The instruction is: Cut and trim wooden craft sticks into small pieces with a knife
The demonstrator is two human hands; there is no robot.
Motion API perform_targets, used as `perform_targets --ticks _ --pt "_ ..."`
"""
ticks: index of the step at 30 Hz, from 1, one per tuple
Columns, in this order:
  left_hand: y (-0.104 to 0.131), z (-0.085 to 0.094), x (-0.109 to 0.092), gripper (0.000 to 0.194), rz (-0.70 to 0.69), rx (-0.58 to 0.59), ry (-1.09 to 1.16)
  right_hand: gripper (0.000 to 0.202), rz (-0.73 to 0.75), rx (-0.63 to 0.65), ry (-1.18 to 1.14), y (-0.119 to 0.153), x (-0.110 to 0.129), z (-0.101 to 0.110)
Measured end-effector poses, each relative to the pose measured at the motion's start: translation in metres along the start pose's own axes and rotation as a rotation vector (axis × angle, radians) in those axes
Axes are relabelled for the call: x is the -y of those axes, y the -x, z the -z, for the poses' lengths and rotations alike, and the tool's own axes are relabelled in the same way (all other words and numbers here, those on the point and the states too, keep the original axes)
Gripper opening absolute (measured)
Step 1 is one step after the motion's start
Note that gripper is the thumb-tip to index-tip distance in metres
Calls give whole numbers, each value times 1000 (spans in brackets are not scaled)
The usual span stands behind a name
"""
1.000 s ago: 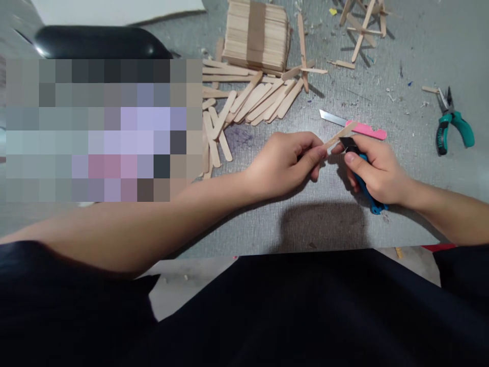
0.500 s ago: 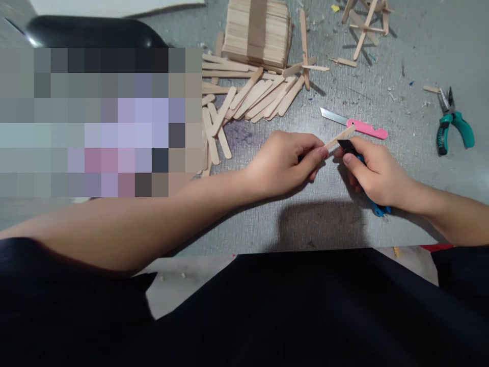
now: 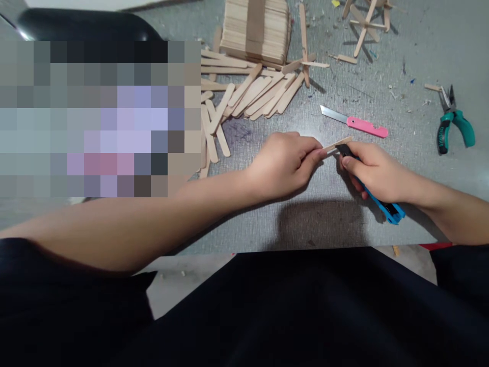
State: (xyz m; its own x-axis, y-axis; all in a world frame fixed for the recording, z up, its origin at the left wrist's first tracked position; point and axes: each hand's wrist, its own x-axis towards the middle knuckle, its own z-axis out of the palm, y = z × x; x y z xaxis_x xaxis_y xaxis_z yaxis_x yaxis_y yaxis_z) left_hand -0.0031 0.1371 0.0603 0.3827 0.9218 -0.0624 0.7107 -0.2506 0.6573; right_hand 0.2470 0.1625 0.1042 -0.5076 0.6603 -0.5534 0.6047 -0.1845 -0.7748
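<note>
My left hand [image 3: 292,158] pinches one end of a thin wooden stick [image 3: 340,142], which points to the right. In my right hand [image 3: 376,168] is a blue utility knife [image 3: 391,210], its dark blade against the stick. The knife's handle sticks out below my palm. Just above both hands lies a pink folding knife [image 3: 367,127] with its blade out to the left.
Loose wooden sticks [image 3: 252,97] and a banded stack of sticks [image 3: 254,30] lie at the upper middle. Crossed stick pieces [image 3: 367,24] are at the top right. Green pliers [image 3: 454,122] rest at the right. A blurred block covers the left.
The blue knife has turned, showing more of its handle, and its blade now meets the stick. The stick lies flatter than before. My left hand has barely moved.
</note>
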Motion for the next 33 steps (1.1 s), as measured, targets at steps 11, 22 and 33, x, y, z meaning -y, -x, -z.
perform_targets --ticks 11,22,33 --pt "-2 -4 3 39 11 -50 133 12 66 95 -289 -6 -6 9" --pt "-4 -2 0 34 45 -68 341 58 205 -30 -298 -5 -27 -3" --pt "-4 -1 -1 35 59 -45 359 86 244 -49 -285 -6 -38 -8"
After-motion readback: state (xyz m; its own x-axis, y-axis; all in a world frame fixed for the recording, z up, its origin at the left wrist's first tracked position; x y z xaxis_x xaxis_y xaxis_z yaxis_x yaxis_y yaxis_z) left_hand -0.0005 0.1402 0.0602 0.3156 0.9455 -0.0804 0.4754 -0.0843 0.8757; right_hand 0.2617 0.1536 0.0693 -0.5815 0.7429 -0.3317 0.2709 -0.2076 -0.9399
